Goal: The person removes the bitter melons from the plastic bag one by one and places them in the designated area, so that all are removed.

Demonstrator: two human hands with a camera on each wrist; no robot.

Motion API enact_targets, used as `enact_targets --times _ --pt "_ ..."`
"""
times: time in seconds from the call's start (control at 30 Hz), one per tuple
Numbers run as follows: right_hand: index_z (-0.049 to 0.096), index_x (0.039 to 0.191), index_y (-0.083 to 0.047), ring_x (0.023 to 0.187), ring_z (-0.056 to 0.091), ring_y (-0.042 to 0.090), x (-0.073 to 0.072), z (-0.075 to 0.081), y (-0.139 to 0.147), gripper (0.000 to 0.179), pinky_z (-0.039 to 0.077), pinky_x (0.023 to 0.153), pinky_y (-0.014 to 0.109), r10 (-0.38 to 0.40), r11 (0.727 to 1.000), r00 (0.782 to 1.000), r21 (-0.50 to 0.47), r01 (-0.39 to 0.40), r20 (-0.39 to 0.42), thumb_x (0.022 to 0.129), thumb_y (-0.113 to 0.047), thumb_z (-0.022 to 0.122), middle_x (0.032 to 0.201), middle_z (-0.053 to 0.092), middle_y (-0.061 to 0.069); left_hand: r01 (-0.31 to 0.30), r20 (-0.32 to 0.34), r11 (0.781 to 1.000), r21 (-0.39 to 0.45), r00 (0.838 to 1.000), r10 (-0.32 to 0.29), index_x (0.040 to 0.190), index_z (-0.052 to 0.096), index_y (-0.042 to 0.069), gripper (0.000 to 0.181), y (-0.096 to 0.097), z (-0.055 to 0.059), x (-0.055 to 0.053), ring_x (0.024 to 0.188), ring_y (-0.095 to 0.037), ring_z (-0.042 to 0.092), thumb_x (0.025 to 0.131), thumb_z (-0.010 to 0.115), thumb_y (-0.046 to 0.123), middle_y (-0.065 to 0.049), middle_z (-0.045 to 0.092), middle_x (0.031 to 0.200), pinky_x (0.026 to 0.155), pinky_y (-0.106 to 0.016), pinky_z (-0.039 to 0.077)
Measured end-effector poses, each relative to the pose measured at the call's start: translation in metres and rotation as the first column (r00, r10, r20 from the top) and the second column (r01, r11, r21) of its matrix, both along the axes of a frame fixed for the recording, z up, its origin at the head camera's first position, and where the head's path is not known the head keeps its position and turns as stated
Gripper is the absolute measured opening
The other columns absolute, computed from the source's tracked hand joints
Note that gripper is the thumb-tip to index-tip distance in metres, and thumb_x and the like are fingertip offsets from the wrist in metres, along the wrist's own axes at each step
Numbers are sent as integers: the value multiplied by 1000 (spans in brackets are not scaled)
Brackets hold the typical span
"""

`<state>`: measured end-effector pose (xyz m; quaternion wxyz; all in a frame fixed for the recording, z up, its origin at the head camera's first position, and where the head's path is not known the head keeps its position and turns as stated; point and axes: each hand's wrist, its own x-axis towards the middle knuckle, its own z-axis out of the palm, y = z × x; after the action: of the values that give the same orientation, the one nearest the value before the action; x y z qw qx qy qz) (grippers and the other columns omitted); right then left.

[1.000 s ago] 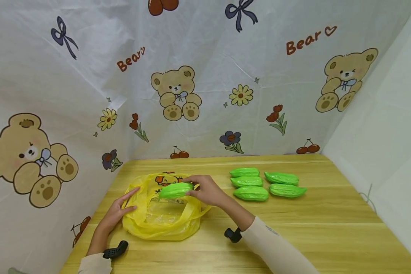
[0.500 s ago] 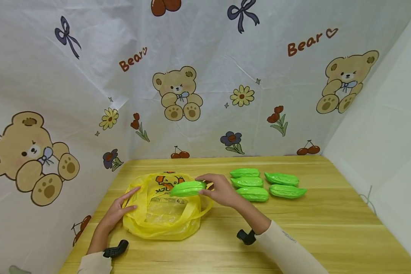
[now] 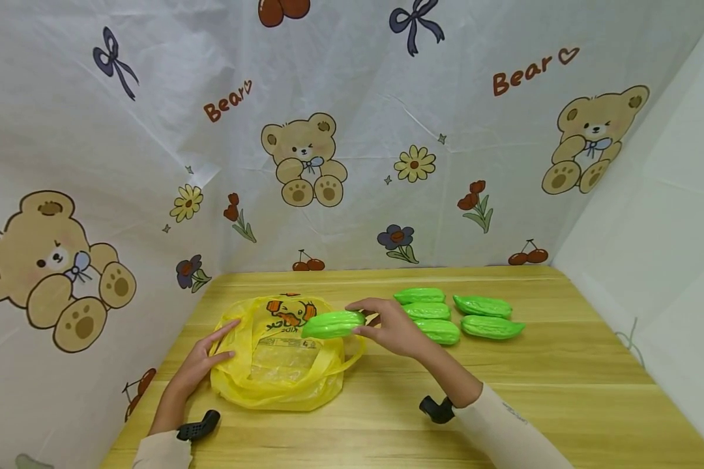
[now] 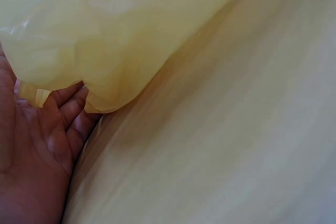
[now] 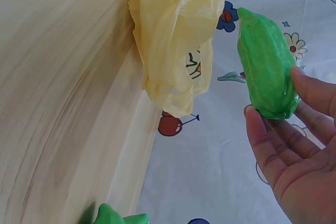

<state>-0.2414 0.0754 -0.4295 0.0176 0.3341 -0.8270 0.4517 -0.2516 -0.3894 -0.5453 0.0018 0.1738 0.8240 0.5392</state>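
Note:
My right hand [image 3: 396, 327] holds a bright green, ridged bitter melon [image 3: 331, 324] by its right end, with the thumb on one side and fingers on the other. The right wrist view shows the bitter melon [image 5: 265, 64] pointed at its free end. It is raised over the right part of a yellow plastic bag [image 3: 281, 391], whose mouth gapes upward and whose inside bears a printed duck. At the bag's left side, my left hand [image 3: 195, 366] rests against it with thumb and fingers spread. Bag film partly covers the fingers in the left wrist view.
Several more bitter melons [image 3: 493, 327] lie in two columns on the wooden table [image 3: 551, 391], right of the bag. A bag handle loop [image 3: 354, 357] sticks out to the right. A patterned cloth wall [image 3: 364, 221] stands behind the table, with white walls at the sides.
My right hand has moved right with the bitter melon, from over the bag's middle to its right edge. The left hand and the bag stay about where they were.

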Motion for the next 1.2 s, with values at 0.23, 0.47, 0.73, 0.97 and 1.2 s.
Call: enact_targets --times 0.23,0.47,0.73,0.97,1.2 --pt "67 131 -5 108 65 28 6 1 11 40 57 83 35 -15 1000 1000 14 15 -14 92 -8 74 129 68 10 4 -1 1000 4 1000 -4 156 41 7 62 0 0 0 152 -26 15 98 64 10 -20 28 164 101 -2 19" --pt "67 132 -6 108 65 28 8 2 25 41 57 84 37 -32 999 999 5 32 -10 92 -10 74 128 68 8 0 -6 1000 5 1000 0 155 41 6 62 -1 0 0 150 -15 19 98 65 10 -21 28 163 101 -2 20" --pt "66 133 -6 109 65 31 14 6 42 41 57 85 37 -34 999 999 16 34 -7 93 -13 73 128 67 12 24 -15 999 23 1000 -23 156 40 5 62 0 0 0 144 1 21 98 64 8 -22 27 163 102 -2 22" --pt "66 133 -7 107 67 30 17 3 66 41 57 84 37 -60 998 998 4 61 -21 94 -18 73 131 66 12 17 -12 1000 20 1000 -17 156 40 6 62 2 0 1 142 6 21 98 63 8 -21 27 164 102 -2 20" --pt "67 133 -8 107 66 30 19 -2 91 43 57 84 37 -124 992 992 -9 124 -1 92 -17 76 131 67 10 21 -13 999 30 1000 -20 156 40 6 62 0 -1 0 139 11 23 98 64 8 -22 27 163 102 -2 21"
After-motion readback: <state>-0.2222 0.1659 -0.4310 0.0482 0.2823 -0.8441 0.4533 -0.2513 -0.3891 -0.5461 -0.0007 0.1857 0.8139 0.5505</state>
